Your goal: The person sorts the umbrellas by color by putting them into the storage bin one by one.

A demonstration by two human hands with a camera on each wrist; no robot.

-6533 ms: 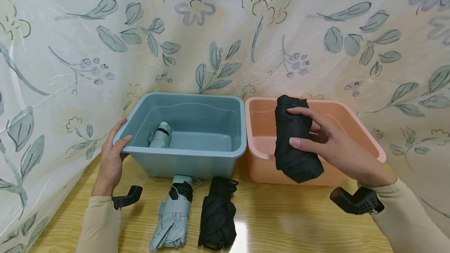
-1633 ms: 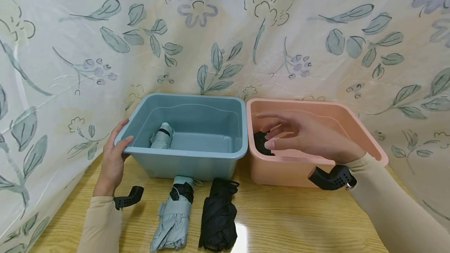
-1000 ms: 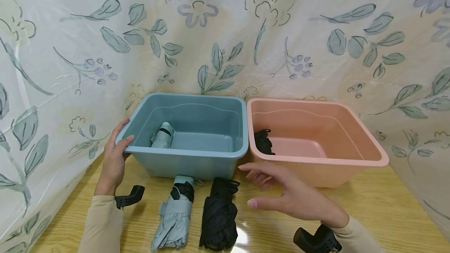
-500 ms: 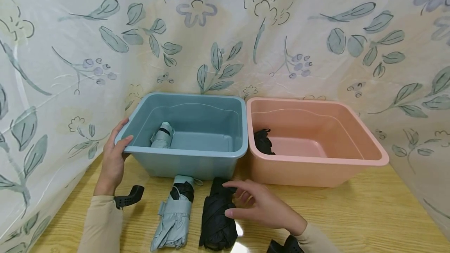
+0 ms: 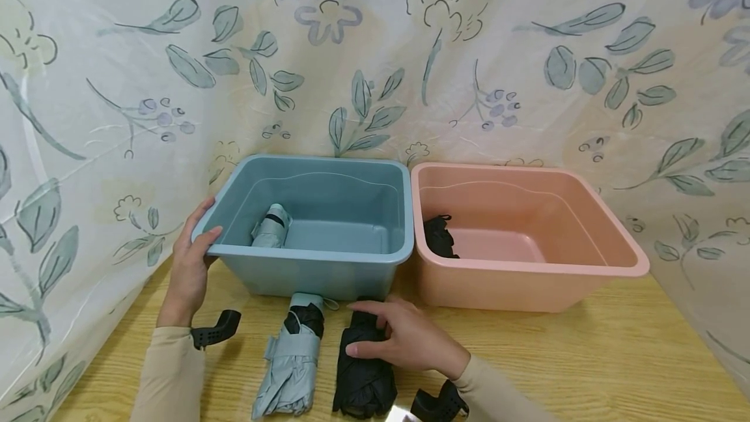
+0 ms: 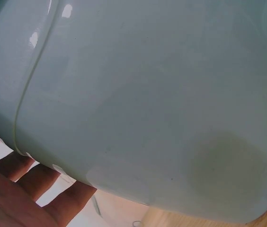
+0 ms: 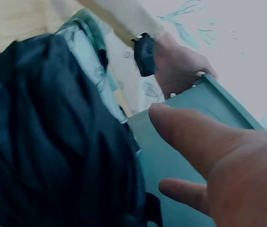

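Note:
My left hand (image 5: 190,266) grips the left front corner of the blue bin (image 5: 305,257), thumb over the rim; the left wrist view shows its fingers against the bin's outer wall (image 6: 162,104). My right hand (image 5: 410,337) is over the folded black umbrella (image 5: 364,386) on the table, thumb and index finger spread. In the right wrist view the fingers (image 7: 190,127) stand apart beside the black umbrella (image 7: 53,137); contact is hard to tell. A folded light grey-blue umbrella (image 5: 290,363) lies just to its left.
A pink bin (image 5: 527,269) stands right of the blue one, with a black umbrella (image 5: 439,238) at its left end. Inside the blue bin lies a light blue umbrella (image 5: 271,226). A floral sheet (image 5: 375,51) hangs behind and at both sides of the wooden table (image 5: 556,357).
My right hand let a black umbrella down into the pink bin, came out, and moved left and nearer to the black umbrella on the table. The left hand stayed on the blue bin.

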